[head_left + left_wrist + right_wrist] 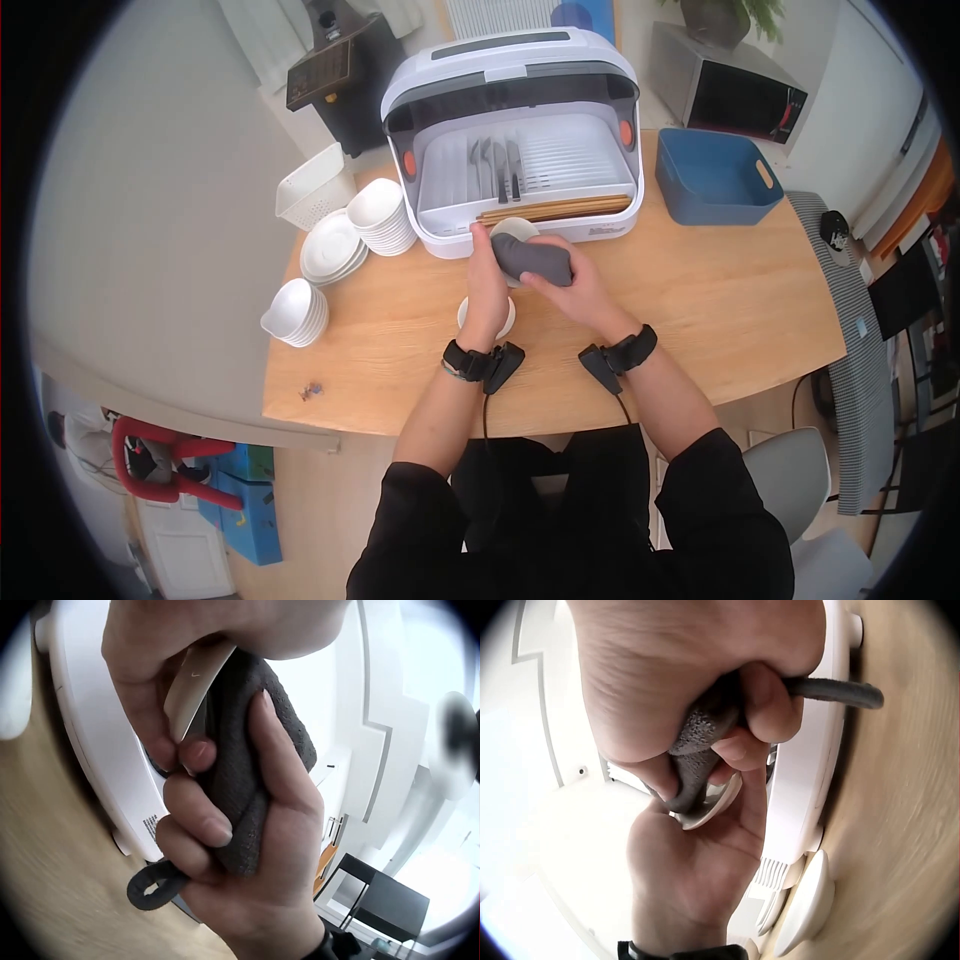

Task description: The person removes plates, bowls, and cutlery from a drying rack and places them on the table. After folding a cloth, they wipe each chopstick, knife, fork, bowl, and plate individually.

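My left hand (486,285) grips a white bowl (513,227) by its side, over the table in front of the dish box. A dark grey cloth (540,262) is bunched in my right hand (585,292), its thumb and fingers curled round it. In the left wrist view the cloth (244,772) lies against the inside of the bowl (196,686). A hanging loop (840,691) of the cloth sticks out past the right hand in the right wrist view. Under the left hand another white bowl (466,316) stands on the table, partly hidden by the wrist.
The open white dish box (430,240) holds cutlery (500,170) and wooden chopsticks (560,208). Stacked bowls (380,215), plates (330,248), more bowls (297,312) and a white basket (315,185) stand left. A blue bin (715,190) sits at right, before a microwave (735,90).
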A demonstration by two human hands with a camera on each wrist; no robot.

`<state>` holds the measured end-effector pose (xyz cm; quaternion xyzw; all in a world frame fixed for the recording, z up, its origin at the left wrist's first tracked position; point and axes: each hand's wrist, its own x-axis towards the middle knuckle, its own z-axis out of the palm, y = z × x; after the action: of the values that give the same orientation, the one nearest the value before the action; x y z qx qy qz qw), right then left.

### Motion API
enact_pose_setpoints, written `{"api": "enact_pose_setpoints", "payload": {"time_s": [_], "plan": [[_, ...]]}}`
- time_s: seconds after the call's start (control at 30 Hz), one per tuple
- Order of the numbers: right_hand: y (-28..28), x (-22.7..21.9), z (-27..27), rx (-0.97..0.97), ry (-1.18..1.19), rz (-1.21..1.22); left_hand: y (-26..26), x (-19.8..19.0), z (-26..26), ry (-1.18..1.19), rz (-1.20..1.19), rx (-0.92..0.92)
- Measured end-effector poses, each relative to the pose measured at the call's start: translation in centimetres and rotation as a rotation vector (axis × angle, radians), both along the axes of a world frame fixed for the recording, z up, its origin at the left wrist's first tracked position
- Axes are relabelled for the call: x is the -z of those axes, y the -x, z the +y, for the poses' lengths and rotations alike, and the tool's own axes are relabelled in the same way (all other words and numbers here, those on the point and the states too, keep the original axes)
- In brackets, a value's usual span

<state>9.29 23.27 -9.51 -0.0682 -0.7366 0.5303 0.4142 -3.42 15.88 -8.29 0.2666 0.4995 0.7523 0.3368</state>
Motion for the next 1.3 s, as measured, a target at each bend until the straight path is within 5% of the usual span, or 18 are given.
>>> {"api": "enact_pose_setpoints", "payload": {"time_s": [0.07,0.13,0.23,0.37,0.63,0.77,0.9,0.97,1.07,1.3], "plan": [[-0.5,-0.9,-0.5,0.018,-0.069,-0.029,-0.1,-0.5,-0.6,0.034,0.015,0.028],[-1.1,-2.6,-1.2,0.048,0.151,-0.08,-0.5,-1.2,-0.9,0.15,0.237,-0.004],[-1.3,-2.4,-0.6,0.179,0.023,-0.075,-1.2,-1.2,-0.9,0.102,0.419,-0.101],[-1.0,-1.9,-0.4,0.318,-0.101,-0.024,-0.7,-2.0,-1.3,0.112,0.34,-0.014],[-1.6,-2.6,-1.3,0.044,0.076,-0.21,-0.3,-1.6,-0.9,-0.14,0.05,-0.174],[-1.6,-3.0,-1.8,-0.093,0.096,-0.206,0.2,-0.7,-1.4,0.02,0.164,-0.123],[-1.6,-2.8,-1.5,-0.036,0.113,-0.119,-0.3,0.1,-1.0,0.08,0.081,0.013],[-1.6,-3.2,-1.1,0.109,0.109,-0.048,-1.9,-1.2,-1.1,0.001,0.315,-0.008],[-1.7,-2.3,-0.3,0.199,0.043,-0.02,-1.9,-2.0,-1.4,-0.051,0.269,-0.009],[-2.4,-3.1,-1.4,-0.025,0.093,-0.261,-0.6,-1.9,-1.4,-0.134,0.194,-0.245]]}}
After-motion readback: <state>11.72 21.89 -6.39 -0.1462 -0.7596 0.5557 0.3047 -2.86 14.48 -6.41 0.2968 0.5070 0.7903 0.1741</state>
